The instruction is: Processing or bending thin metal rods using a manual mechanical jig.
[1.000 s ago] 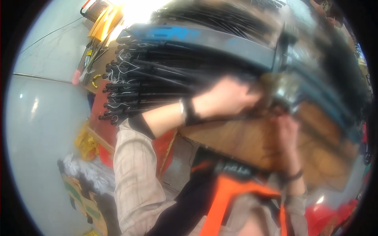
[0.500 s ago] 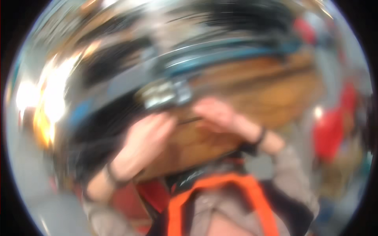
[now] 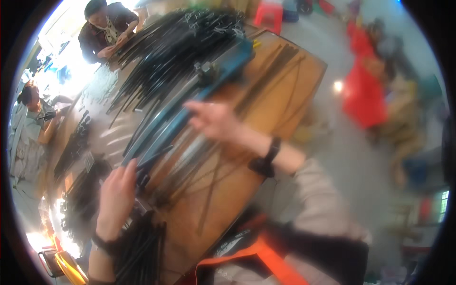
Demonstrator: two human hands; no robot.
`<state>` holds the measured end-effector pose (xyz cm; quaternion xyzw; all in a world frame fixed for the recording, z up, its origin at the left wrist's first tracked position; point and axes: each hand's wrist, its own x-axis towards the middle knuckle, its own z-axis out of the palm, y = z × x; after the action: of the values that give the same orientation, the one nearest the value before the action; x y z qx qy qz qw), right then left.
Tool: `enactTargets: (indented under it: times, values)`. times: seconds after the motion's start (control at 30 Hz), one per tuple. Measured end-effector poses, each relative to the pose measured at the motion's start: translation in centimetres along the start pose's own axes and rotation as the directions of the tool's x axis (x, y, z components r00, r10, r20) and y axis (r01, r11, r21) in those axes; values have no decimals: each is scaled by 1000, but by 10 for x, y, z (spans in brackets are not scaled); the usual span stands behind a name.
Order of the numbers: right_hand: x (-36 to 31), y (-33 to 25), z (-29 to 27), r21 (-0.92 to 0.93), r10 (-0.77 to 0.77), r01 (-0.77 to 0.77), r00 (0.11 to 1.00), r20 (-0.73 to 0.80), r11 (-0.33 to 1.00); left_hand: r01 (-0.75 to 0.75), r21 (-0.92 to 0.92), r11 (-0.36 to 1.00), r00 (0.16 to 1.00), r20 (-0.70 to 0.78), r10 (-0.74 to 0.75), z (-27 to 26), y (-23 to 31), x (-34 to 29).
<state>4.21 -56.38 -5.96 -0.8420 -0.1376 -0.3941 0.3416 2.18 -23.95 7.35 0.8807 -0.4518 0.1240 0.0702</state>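
Note:
A long blue metal rail fixture (image 3: 164,121) runs slantwise across the wooden table. My left hand (image 3: 118,197) is at the rail's near left end, fingers drawn together beside a small dark part; what they hold is hidden by blur. Over the rail's right side is my right hand (image 3: 216,121), thumb and forefinger pinched together. Anything in that pinch is too small or smeared to name. A metal clamp-like block (image 3: 206,72) sits on the rail farther off. Thin dark strips (image 3: 270,71) lie on the table right of the rail.
A big heap of black rods (image 3: 166,52) covers the far side of the table; more black rods (image 3: 140,249) lie by my left forearm. Two people sit beyond the table's left edge. A red stool (image 3: 269,16) stands at the back, a red cloth-like thing (image 3: 363,92) at right.
My view has turned and steadied, so the table now slants up to the right. My hands have moved apart, the left nearer and the right farther along the rail.

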Motion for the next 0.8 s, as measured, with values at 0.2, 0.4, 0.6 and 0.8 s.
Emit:
enactTargets:
  times: [0.2,0.4,0.6,0.8]
  values:
    - [19,-13,-7,-96,-112,122,989,99,988,38,24,999,999,-27,-37,-4,-5,8]
    - [0,-75,10,391,-176,177,984,-37,903,94,36,995,996,-7,-94,-26,-14,-13]
    - [-10,-77,22,350,-146,89,979,142,933,143,56,988,987,-77,-138,-34,-17,-56]
    - [2,-101,27,528,-11,-105,977,212,843,305,63,950,948,-120,-296,-56,-18,-107]
